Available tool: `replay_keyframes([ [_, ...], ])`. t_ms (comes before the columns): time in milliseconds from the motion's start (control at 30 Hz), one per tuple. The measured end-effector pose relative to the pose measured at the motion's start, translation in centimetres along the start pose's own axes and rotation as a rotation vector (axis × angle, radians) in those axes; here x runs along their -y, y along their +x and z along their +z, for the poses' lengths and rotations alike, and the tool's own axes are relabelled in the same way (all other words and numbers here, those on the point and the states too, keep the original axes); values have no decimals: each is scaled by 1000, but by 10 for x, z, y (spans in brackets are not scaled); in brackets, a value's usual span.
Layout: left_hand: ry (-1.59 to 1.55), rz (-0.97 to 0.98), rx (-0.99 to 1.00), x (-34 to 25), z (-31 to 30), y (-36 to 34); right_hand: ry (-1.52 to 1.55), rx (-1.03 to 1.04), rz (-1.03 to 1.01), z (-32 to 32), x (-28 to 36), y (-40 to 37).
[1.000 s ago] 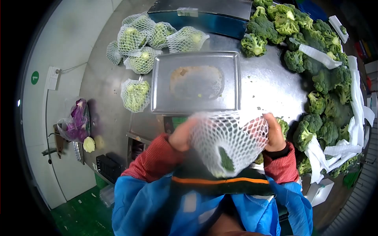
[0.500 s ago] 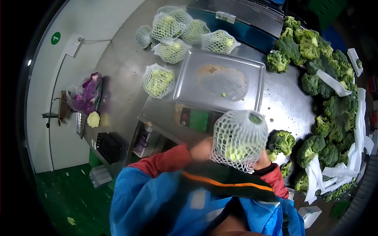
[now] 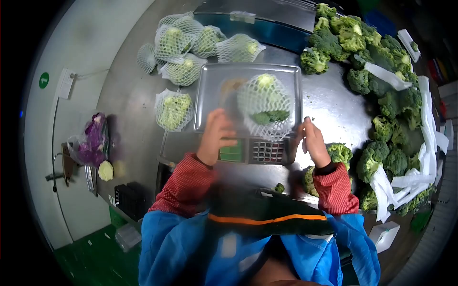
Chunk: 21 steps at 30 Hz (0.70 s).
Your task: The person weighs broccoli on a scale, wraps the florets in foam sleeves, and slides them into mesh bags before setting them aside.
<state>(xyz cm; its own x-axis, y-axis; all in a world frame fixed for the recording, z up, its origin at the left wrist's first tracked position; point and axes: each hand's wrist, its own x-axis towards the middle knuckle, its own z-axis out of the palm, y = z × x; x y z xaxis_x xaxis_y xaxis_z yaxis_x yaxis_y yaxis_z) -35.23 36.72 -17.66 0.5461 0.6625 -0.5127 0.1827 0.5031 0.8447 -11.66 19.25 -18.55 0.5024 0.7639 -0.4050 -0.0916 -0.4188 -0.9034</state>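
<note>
A broccoli head in a white foam net (image 3: 267, 102) lies on the steel pan (image 3: 204, 102) of a weighing scale, its pale stem end toward the far side and green florets showing below. My left hand (image 3: 215, 136) is held left of it over the pan's near edge, fingers apart and slightly blurred. On the other side, my right hand (image 3: 314, 143) is beside the pan's near right corner, fingers stretched out and nothing in them. The scale's green display (image 3: 231, 151) and keypad (image 3: 268, 151) show between my hands.
Several netted heads (image 3: 183, 69) are grouped at the back left, with one netted head (image 3: 174, 110) nearer the pan. Loose broccoli (image 3: 377, 167) with white strips covers the right side. A bagged purple cabbage (image 3: 97, 138) and a black box (image 3: 130, 201) are at the left edge.
The netted broccoli has gone from between my hands near my body onto the scale pan. My hands have let go of it and moved apart. The camera view has shifted slightly.
</note>
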Motion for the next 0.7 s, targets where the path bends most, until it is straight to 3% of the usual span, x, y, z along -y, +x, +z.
replay_keyframes([
  [67, -185, -61, 67, -19, 12, 9, 33, -68, -64, 11, 18, 5],
  [100, -225, -80, 122, -23, 21, 20, -22, 65, -97, 15, 12, 17],
  [233, -345, 170, 382, -16, 24, 61, -250, -36, -409, 47, 57, 16],
  [300, -625, -3, 340, -27, 5, 54, -175, 88, -558, 49, 68, 21],
  [333, -616, 44, 275, -26, -14, 56, -112, 156, -589, 48, 71, 25],
  [500, -471, 371, 94, -42, -157, 84, -436, -235, -382, -9, 45, 67],
  [567, -423, 498, -340, -75, -164, 83, -582, -438, -319, -48, 23, 90],
  [633, -343, 467, -508, -81, -219, 98, -806, -667, -288, -94, -1, 115],
  [700, -399, 486, -864, -79, -241, 119, -1037, -829, -225, -143, -12, 132],
])
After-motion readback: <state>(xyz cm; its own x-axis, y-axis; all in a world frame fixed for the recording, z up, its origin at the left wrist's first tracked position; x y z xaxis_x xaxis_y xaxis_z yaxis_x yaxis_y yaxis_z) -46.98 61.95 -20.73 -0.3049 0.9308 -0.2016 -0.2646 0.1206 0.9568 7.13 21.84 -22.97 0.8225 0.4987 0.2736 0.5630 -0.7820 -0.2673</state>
